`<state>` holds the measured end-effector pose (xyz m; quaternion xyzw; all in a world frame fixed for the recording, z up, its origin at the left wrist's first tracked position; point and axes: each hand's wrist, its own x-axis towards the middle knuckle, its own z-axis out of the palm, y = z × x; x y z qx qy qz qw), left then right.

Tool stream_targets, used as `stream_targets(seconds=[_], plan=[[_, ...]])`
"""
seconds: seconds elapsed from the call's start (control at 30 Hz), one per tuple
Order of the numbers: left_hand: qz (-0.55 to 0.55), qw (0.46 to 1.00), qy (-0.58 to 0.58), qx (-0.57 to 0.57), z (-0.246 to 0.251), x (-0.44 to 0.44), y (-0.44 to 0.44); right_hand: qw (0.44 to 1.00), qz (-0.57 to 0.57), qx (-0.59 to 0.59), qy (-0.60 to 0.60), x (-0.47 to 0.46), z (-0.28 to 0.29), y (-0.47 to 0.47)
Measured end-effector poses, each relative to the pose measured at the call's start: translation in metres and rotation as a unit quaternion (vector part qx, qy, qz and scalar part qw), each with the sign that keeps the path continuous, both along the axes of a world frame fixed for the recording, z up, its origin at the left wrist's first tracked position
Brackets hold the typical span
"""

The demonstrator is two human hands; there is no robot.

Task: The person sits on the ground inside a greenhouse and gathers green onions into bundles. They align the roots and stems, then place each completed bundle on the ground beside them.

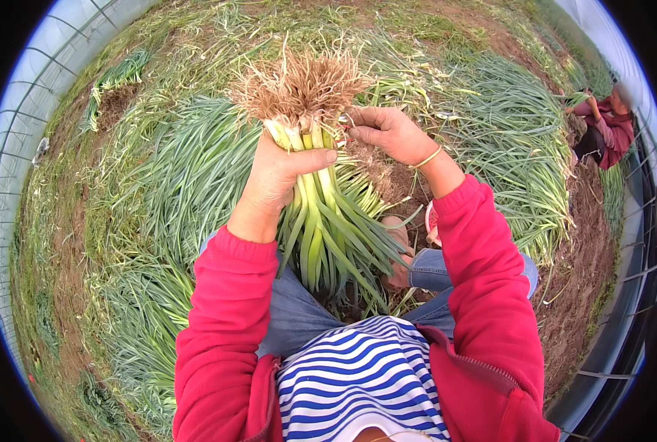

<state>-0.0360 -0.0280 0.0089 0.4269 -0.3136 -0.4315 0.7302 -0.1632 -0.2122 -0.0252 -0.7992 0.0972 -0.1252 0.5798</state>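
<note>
My left hand point(276, 171) grips a bunch of leafy green allium plants point(312, 210), its thumb across the pale stems just below the roots. The bunch is held with its tangled brown roots point(306, 83) away from me and its leaves fanning towards my lap. At the right side of the stems, my right hand point(386, 132) pinches a thin red tie point(344, 139) between thumb and fingers; how far the tie runs around the stems is hidden.
Heaps of similar plants lie left point(196, 177) and right point(516, 149). A red-rimmed container point(432, 221) stands beside my right knee. A co-worker point(607, 124) sits at the far right, holding plants. The greenhouse wall point(19, 127) curves along the left.
</note>
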Motion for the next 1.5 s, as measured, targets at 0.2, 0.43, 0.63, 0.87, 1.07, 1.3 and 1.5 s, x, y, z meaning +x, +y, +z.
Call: stream_targets(seconds=[0.2,0.43,0.63,0.87,1.07,1.3,1.5], plan=[[-0.05,0.996,-0.076,-0.011,0.003,-0.019,-0.003,0.979,0.052,-0.192,-0.051,-0.012,0.077,-0.004],[-0.045,0.889,-0.44,0.121,-0.023,-0.072,-0.029,0.976,-0.04,-0.191,0.1,0.036,0.145,-0.018],[-0.034,0.984,-0.161,-0.062,-0.088,-0.011,-0.065,0.841,0.131,-0.524,-0.041,0.01,0.142,0.141],[0.013,0.866,-0.403,0.295,-0.044,-0.005,-0.073,0.742,0.022,-0.551,0.381,-0.085,0.114,0.061],[-0.01,0.842,-0.476,0.256,-0.034,-0.032,-0.056,0.674,0.061,-0.728,0.112,-0.031,0.131,0.058],[-0.071,0.978,-0.196,0.003,-0.025,-0.023,-0.032,0.876,0.053,-0.398,0.265,-0.049,0.094,-0.052],[-0.005,0.986,-0.162,0.04,-0.033,0.001,-0.03,0.97,-0.111,-0.038,0.212,-0.056,0.036,0.003]])
